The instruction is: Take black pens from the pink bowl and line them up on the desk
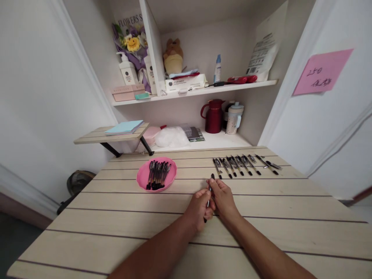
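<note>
Between my two hands, over the middle of the table, is a black pen. My left hand is closed around its lower part, and my right hand pinches it higher up, close to its black top end. To the right, beyond my hands, several pens lie side by side in a slanting row, with clear parts beside some of them. A pink tray on the left holds a bundle of several black pens.
The slatted wooden table fills the foreground. A small raised stand with blue paper is at the back left. Behind, shelves hold a red jug, a pale cup and a plush toy. A pink note hangs right.
</note>
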A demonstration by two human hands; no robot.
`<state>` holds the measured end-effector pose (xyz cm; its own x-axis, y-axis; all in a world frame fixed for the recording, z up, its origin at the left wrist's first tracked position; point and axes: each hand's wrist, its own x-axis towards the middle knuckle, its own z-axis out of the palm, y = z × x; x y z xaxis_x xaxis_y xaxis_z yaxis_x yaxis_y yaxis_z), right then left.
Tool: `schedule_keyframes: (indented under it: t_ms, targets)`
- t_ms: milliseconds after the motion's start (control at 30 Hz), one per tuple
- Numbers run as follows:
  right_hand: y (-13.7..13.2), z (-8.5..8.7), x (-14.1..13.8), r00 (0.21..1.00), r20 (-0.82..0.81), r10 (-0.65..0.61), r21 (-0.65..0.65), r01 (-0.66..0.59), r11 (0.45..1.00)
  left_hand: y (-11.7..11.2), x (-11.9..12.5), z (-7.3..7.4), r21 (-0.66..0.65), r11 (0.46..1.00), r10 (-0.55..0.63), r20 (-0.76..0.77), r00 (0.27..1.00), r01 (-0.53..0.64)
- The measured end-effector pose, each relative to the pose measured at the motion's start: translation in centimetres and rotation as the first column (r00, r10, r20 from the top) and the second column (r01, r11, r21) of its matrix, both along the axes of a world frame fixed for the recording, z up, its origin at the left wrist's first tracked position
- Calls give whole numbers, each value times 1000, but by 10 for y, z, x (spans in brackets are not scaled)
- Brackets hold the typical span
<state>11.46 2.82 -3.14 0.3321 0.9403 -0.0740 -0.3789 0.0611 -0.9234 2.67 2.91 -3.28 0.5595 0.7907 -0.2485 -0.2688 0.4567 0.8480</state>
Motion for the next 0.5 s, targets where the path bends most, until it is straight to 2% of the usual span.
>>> schedule_keyframes:
  t_ms: [167,300,367,433,500]
  targets:
    - [4,6,16,981,-164,-102,45,111,993,-7,0,-1,-54,989,-134,43,990,137]
    - [6,7,28,991,-122,-47,51,54,997,-8,1,-4,-36,989,-140,78,987,143]
    - [8,7,34,991,-120,-59,90,70,993,-7,0,-4,-32,989,-145,79,986,148]
    - [11,6,44,987,-99,-125,141,138,980,-6,-1,-3,-35,987,-151,81,985,155]
    - [16,4,59,970,13,-243,165,238,957,-6,-2,-3,-41,987,-153,97,983,157]
